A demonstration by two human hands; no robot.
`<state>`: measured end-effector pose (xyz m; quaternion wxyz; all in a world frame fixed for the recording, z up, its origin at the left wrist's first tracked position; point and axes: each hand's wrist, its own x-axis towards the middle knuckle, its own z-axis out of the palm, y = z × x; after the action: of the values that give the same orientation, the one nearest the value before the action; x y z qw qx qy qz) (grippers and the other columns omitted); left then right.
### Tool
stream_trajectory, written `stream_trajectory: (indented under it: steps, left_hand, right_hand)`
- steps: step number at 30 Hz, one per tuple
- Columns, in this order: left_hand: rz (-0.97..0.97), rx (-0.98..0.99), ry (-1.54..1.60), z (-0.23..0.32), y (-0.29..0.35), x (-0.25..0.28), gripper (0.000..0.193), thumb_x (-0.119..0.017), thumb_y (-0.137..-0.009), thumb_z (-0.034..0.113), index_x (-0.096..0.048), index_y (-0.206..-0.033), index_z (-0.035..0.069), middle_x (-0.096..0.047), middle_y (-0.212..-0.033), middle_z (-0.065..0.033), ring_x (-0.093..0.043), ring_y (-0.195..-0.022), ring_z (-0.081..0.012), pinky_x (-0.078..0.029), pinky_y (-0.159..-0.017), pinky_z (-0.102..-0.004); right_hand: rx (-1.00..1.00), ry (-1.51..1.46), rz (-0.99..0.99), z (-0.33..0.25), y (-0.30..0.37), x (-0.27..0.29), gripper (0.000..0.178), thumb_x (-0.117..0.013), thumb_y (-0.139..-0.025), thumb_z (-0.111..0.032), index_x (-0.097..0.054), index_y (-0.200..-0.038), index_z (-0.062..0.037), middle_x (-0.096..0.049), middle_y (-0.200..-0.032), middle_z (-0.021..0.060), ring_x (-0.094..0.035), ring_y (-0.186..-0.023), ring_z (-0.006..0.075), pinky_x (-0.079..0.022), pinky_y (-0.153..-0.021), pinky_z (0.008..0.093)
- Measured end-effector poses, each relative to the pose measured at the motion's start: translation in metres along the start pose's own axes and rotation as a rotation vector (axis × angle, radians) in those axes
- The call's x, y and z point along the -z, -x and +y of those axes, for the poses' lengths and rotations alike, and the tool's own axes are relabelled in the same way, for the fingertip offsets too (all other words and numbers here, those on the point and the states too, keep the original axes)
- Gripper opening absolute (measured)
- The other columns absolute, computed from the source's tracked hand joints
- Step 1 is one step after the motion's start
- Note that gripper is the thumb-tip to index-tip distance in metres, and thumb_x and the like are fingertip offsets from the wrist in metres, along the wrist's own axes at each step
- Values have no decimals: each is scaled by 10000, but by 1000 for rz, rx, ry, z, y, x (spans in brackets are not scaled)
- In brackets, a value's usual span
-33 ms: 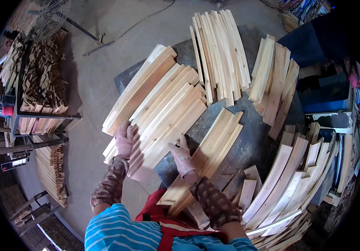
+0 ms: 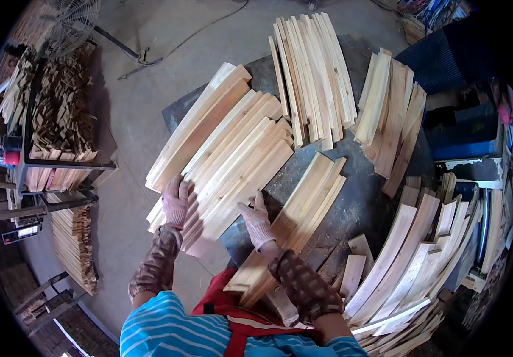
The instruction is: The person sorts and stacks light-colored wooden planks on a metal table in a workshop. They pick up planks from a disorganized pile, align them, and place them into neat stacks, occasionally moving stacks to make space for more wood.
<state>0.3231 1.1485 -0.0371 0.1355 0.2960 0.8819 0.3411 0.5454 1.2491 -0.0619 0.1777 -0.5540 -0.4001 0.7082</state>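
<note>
My left hand, in a pale knitted glove, lies at the left side of a slanting row of wooden strips. Its fingers are stretched out against the strips near their close end. At the row's right side is my right hand, gloved the same way, with thumb and forefinger spread by the outermost strip. Neither hand has a strip wrapped in its fingers. Beneath my right wrist and forearm runs a smaller bundle of strips, partly covered by the arm.
The dark tabletop also bears a far bundle of strips and a right-hand bundle. More boards are stacked close on my right. A loaded rack and a fan stand at left on the concrete floor.
Both gloved hands have shifted very slightly. The wooden strips lie as before.
</note>
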Motion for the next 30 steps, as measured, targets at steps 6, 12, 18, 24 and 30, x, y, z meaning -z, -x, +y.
stream_trajectory:
  steps: [6, 12, 18, 24, 30]
  left_hand:
    - [-41, 329, -391, -20, 25, 57, 480, -643, -954, 408, -669, -1205, -1, -725, -1153, -164, -715, -1022, -217, -566, -841, -377]
    - [-258, 494, -283, -44, 8, 76, 573, -627, -909, 579, -698, -1194, 87, -729, -1149, -167, -702, -1056, -310, -517, -921, -409]
    - [-721, 409, 67, -106, 24, 108, 628, -755, -885, 403, -598, -1375, 43, -725, -1183, -127, -687, -1026, -199, -532, -892, -346]
    - [-580, 495, 403, 9, 41, 38, 742, -805, -862, 275, -476, -1474, 15, -680, -1229, -127, -643, -1059, -196, -530, -928, -336]
    - [-657, 210, -160, 37, 79, 34, 721, -783, -848, 418, -557, -1408, 23, -729, -1166, -147, -677, -1109, -179, -526, -928, -343]
  right_hand:
    - [11, 244, -54, 22, -11, 15, 935, -723, -852, -400, -275, -1552, 29, -520, -1385, 281, -519, -1272, 392, -432, -1073, 407]
    - [59, 295, -70, 0, 12, 15, 932, -710, -858, -421, -293, -1537, 63, -433, -1496, 312, -408, -1405, 417, -344, -1164, 403]
    - [0, 116, -61, 40, 28, 3, 936, -717, -847, -403, -298, -1531, 77, -415, -1524, 305, -372, -1435, 416, -313, -1182, 401]
    - [10, 95, -20, 10, 47, -6, 842, -733, -830, -364, -399, -1492, 34, -515, -1432, 281, -465, -1345, 369, -357, -1125, 401]
    - [-55, 27, -62, 32, 26, 10, 465, -673, -897, -333, -559, -1261, -67, -681, -1020, 83, -653, -908, 208, -505, -879, 332]
